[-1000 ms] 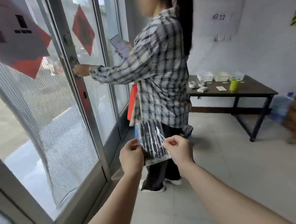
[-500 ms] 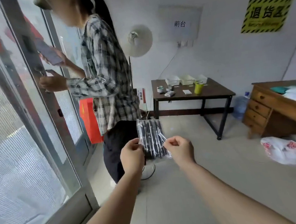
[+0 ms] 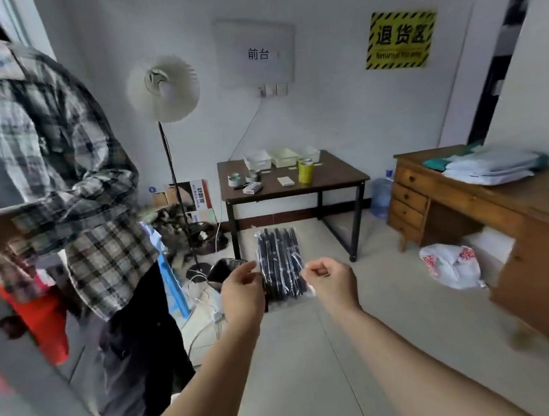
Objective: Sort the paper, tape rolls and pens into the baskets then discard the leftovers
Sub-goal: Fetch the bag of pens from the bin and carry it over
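Both hands are out in front pinching a clear bag of black pens (image 3: 280, 264). The left hand (image 3: 242, 291) has thumb and fingers closed on the bag's left edge, and the right hand (image 3: 332, 277) is curled tight on the lower right edge. The bag sits upright in mid-air between them, pens running straight up and down, with the top end toward the dark table (image 3: 330, 177) further back. On that table are three pale baskets (image 3: 283, 156) along the far side, a couple of tape rolls (image 3: 234, 179) and a yellow cylinder thing (image 3: 306, 172). Someone in a plaid shirt (image 3: 60, 161) stands just left, with a wooden desk (image 3: 466, 196) off right.
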The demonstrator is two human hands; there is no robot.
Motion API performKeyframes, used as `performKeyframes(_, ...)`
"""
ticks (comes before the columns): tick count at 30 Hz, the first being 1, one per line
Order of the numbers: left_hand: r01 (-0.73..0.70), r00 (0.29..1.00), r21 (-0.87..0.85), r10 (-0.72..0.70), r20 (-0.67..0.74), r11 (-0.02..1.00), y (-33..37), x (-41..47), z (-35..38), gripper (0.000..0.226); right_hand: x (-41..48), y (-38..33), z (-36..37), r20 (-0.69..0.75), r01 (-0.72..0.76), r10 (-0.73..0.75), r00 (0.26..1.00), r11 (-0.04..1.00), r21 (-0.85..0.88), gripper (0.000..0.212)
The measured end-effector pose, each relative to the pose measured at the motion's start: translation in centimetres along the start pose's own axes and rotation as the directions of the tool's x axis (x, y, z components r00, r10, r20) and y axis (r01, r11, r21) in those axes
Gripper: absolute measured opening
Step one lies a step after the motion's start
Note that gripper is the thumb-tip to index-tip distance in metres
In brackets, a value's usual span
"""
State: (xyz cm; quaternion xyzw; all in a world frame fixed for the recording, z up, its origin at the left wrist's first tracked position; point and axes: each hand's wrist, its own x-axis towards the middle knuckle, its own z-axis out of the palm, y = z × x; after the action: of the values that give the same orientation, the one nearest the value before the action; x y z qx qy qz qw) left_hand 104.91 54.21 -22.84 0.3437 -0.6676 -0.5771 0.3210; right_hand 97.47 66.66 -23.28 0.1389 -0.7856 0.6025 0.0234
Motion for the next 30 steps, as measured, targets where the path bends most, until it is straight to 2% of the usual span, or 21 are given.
performKeyframes(4, 0.036, 0.997, -0.051, -0.032, 0.073, 0.998, 0.5, 3.7, 4.5, 0.028, 5.0, 1.1, -0.4, -0.049, -0.002, 0.002, 0.999, 1.000, -0.002, 0.014)
performKeyframes(8, 0.011, 0.996, -0.052, -0.007, 0.086, 0.999, 1.5, 8.3, 9.2, 0.029, 11.1, 1.8, -0.4, -0.091, -0.021, 0.021, 0.996, 1.000, 0.001, 0.023)
performKeyframes(13, -0.034, 0.991, 0.012, 0.033, 0.129, 0.999, 3.1, 14.2, 15.0, 0.031, 19.2, 2.5, -0.2, -0.124, -0.016, 0.017, 0.992, 1.000, 0.008, 0.011)
performKeyframes(17, -0.040, 0.987, 0.028, 0.035, 0.157, 0.999, 3.8, 18.1, 19.3, 0.031, 24.6, 3.4, -0.4, -0.154, -0.019, 0.022, 0.988, 1.000, 0.022, 0.016)
performKeyframes(30, 0.022, 0.987, -0.004, -0.021, 0.157, 1.000, 4.1, 28.6, 35.2, 0.030, 42.1, 8.8, -2.7, -0.172, -0.076, 0.071, 0.982, 0.997, -0.020, 0.006)
